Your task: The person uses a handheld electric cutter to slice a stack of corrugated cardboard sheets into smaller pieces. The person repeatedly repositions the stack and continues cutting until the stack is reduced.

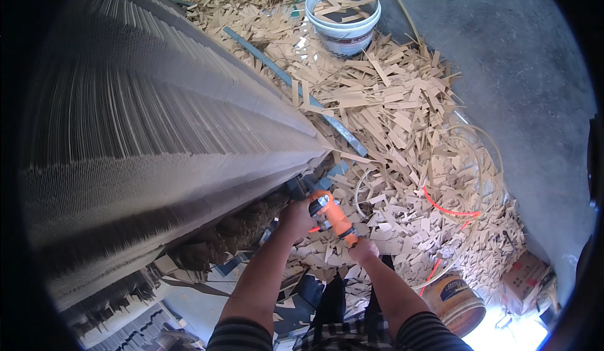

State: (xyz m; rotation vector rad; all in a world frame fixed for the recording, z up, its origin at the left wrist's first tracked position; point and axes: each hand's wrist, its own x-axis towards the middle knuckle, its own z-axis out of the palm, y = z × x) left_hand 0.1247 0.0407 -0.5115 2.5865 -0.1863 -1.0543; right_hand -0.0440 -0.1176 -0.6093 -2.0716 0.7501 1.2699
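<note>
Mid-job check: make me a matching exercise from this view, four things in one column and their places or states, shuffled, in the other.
Things
1. Orange power tool
2. White bucket
3. Long blue-grey bar
4. Yellowish bucket

Places or states
A. Slanting across the scraps
B. At the lower right, beyond the right forearm
C. Gripped by the left hand and right hand
D. At the top of the view, with strips inside

Pairs: 1-C, 2-D, 3-A, 4-B
</note>
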